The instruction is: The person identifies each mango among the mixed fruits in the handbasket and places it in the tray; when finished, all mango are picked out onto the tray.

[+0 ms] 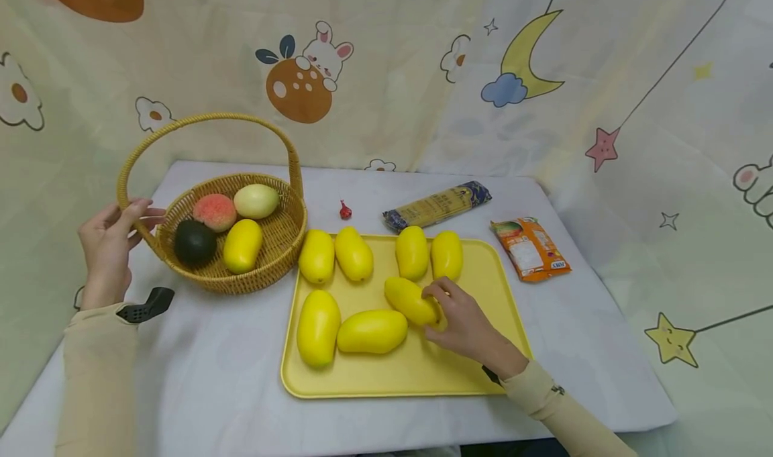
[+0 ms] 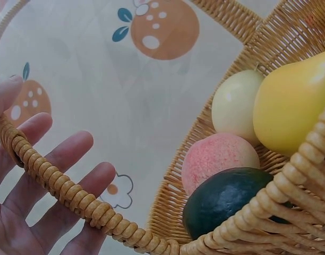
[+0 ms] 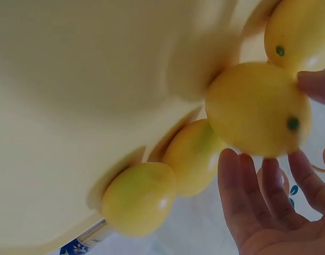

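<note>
My right hand [image 1: 459,319] holds one end of a yellow mango [image 1: 406,297] over the yellow tray [image 1: 471,376], thumb and fingertips on opposite sides of it. In the right wrist view, the held mango [image 3: 253,109] shows its green stem spot. Several other mangoes lie on the tray, including one on its side [image 1: 372,331] just left of the held one. At the left, my left hand [image 1: 111,242] holds the wicker basket [image 1: 266,279] where its handle meets the rim, fingers behind the handle. Inside are a dark green avocado [image 1: 195,242], a peach [image 1: 215,212], a pale green fruit [image 1: 256,201] and a mango [image 1: 243,246].
Behind the tray lies a yellow and blue long packet [image 1: 437,205], with a small red object [image 1: 345,210] left of it. An orange packet [image 1: 531,249] lies right of the tray. A printed cloth backdrop [image 1: 398,74] hangs behind the white table [image 1: 211,376].
</note>
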### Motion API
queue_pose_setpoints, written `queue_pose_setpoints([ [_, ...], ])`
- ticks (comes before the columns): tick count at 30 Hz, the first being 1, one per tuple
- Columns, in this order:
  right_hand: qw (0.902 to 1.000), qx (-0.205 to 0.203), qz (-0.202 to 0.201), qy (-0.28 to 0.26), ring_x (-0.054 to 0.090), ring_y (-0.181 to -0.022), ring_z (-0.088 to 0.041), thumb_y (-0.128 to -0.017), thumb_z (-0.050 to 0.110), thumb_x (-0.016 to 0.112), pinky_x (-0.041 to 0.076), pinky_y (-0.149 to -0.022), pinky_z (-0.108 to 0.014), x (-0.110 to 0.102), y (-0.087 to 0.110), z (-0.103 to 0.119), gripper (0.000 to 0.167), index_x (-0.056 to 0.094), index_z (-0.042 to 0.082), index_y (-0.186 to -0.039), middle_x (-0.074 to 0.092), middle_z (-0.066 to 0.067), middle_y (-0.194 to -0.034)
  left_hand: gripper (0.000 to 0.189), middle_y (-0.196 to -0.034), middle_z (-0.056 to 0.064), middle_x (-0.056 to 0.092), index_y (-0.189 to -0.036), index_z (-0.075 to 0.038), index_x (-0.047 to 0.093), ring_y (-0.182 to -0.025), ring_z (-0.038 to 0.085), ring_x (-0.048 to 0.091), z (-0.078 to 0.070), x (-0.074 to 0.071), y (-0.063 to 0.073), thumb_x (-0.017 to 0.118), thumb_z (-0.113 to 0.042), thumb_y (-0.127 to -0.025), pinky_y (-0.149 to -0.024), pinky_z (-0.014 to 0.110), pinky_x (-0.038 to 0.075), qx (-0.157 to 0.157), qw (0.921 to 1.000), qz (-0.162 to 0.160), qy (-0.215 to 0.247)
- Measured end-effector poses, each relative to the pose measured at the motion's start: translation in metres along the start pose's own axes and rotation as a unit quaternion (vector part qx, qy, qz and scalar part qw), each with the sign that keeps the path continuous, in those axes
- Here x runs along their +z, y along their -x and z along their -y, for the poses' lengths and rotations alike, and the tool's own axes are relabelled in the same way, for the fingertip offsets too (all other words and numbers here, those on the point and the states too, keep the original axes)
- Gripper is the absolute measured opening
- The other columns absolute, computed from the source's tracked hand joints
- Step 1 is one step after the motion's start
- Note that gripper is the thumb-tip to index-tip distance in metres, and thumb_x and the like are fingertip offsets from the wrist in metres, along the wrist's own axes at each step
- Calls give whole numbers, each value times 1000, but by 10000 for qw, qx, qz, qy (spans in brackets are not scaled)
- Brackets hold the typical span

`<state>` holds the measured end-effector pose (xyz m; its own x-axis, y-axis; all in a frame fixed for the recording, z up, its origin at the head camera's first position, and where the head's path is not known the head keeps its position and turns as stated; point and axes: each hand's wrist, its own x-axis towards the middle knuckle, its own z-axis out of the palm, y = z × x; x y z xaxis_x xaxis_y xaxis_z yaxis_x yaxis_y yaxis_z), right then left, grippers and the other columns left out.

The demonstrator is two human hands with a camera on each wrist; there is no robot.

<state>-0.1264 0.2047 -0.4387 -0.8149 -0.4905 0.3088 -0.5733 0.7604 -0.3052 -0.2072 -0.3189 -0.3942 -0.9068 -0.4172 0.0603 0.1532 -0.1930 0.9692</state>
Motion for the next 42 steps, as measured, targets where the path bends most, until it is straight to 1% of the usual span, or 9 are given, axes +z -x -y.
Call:
queue_pose_setpoints([
  [4, 9997, -64, 227, -40, 55, -80, -12, -70, 20, 82, 49, -69, -26, -6, 3, -3, 39, 60, 12, -102, 55, -1, -102, 27, -83, -4, 74, -103, -7, 70, -81, 7, 69, -1, 1, 0, 74, -26, -85, -73, 14, 48, 5, 10000, -21, 2],
  [8, 9970, -129, 757, -110, 61, -85, -17, -75, 22, 80, 51, -71, -29, -18, -1, -2, 38, 62, 11, -106, 58, -2, -103, 28, -84, -5, 74, -104, -7, 69, -82, 7, 69, -1, 2, 0, 74, -27, -85, -73, 14, 48, -14, 10000, -57, -40],
  [13, 9852, -19, 1712, -122, 62, -92, -19, -80, 25, 77, 51, -77, -34, -33, -17, 2, 41, 62, 10, -115, 61, -3, -110, 29, -84, -6, 74, -105, -8, 69, -82, 7, 69, -2, 2, 1, 73, -29, -85, -74, 15, 47, -64, 9999, -87, -69],
  [15, 9804, 36, 1969, -107, 61, -94, -19, -82, 25, 75, 50, -78, -35, -37, -25, 4, 41, 61, 10, -118, 60, -5, -114, 29, -83, -6, 74, -104, -8, 69, -82, 6, 69, -2, 2, 2, 73, -29, -85, -74, 15, 46, -76, 9999, -93, -85],
  [17, 9777, 40, 2098, -99, 61, -93, -20, -83, 26, 74, 50, -78, -35, -40, -34, 8, 42, 61, 10, -120, 59, -6, -117, 30, -83, -6, 74, -105, -8, 69, -81, 6, 69, -2, 2, 2, 73, -30, -85, -74, 15, 46, -82, 9999, -108, -107],
  [24, 9733, -408, 2258, -42, 63, -88, -24, -85, 25, 73, 51, -75, -33, -40, -79, 25, 46, 59, 9, -125, 56, -10, -123, 33, -83, -7, 74, -106, -8, 69, -82, 6, 68, -2, 2, 1, 74, -32, -83, -73, 14, 46, -116, 9996, -206, -185],
  [33, 9643, -1210, 2349, 177, 60, -96, -23, -84, 25, 73, 50, -83, -35, -24, -152, 52, 50, 57, 9, -129, 53, -10, -128, 25, -81, -3, 74, -100, -6, 70, -78, 9, 70, -3, 4, 1, 74, -24, -84, -70, 13, 51, 65, 9999, 26, 144],
  [37, 9603, -1457, 2370, 219, 60, -98, -22, -85, 24, 72, 50, -85, -34, -16, -174, 63, 49, 57, 10, -130, 53, -8, -130, 27, -82, -4, 74, -101, -7, 70, -80, 8, 69, -2, 6, 0, 74, -27, -84, -72, 14, 50, 48, 10000, 24, -12],
  [42, 9555, -1662, 2436, 77, 59, -105, -22, -85, 22, 71, 48, -90, -34, -3, -198, 77, 48, 57, 10, -130, 53, -8, -130, 33, -83, -8, 73, -105, -8, 69, -83, 6, 67, -3, 3, 1, 74, -33, -84, -73, 14, 47, -17, 9993, -121, -356],
])
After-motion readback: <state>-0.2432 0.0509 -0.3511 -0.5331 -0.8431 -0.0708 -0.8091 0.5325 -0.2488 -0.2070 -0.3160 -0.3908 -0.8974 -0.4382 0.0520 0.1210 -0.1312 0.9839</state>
